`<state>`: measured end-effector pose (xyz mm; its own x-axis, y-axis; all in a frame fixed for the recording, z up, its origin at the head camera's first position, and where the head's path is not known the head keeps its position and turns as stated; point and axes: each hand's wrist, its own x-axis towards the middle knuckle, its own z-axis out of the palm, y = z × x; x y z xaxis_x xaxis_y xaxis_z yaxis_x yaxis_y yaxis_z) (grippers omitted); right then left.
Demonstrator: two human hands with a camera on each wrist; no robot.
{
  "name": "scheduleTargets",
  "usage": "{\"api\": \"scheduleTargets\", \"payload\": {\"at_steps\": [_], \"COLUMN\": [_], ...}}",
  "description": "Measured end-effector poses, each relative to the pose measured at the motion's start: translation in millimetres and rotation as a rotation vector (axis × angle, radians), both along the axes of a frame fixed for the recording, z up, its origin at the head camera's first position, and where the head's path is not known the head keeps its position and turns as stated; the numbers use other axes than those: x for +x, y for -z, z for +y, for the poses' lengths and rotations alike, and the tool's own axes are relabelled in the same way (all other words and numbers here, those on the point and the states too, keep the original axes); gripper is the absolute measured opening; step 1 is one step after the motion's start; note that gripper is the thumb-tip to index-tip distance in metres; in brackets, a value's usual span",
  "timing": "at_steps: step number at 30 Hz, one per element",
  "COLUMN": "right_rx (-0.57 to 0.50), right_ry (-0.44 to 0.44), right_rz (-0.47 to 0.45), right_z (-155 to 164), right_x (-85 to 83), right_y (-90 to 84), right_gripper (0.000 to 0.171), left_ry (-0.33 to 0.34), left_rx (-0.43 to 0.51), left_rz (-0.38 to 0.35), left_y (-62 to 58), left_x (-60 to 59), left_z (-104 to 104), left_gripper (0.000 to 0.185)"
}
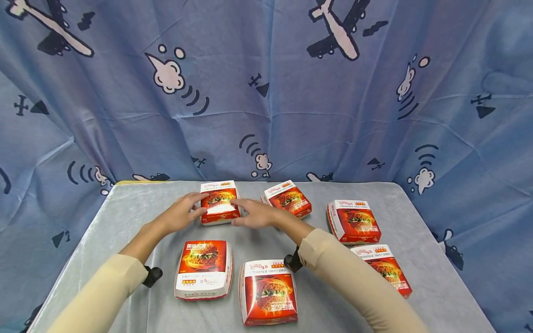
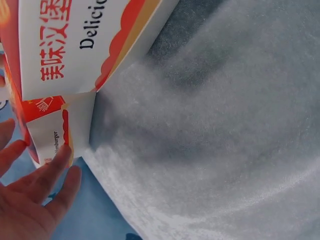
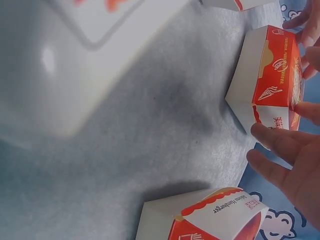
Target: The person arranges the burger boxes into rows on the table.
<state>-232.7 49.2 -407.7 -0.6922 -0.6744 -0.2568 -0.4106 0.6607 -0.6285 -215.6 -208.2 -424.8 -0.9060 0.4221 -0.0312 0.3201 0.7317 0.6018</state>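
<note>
Several red-and-white burger boxes lie shut on a grey table. Both hands flank the back-left box. My left hand lays its straight fingers against that box's left side. From the other side my right hand touches the same box with straight fingers, the index reaching onto its top. The box rests on the table. The left hand's fingertips show at its far side in the right wrist view.
Other boxes: back middle, right, front right, front middle, front left. The front-left box looms beside my left wrist. A blue curtain with planes hangs behind the table.
</note>
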Motion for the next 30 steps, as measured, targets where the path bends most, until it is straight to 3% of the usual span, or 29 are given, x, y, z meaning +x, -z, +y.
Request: {"api": "scheduleTargets", "payload": {"at_steps": [11, 30], "right_rx": [-0.001, 0.006], "right_ry": [-0.018, -0.054], "right_rz": [-0.003, -0.014], "right_z": [0.1, 5.2], "right_x": [6.5, 14.2], "right_y": [-0.6, -6.8], "right_gripper": [0.07, 0.066], "left_ry": [-0.002, -0.017], "left_rx": [-0.011, -0.068], "left_rz": [0.03, 0.063], "left_y": [-1.3, -4.5], "left_x": [3.2, 10.1], "left_z": [-0.3, -0.5], "left_gripper": [0.042, 0.057]}}
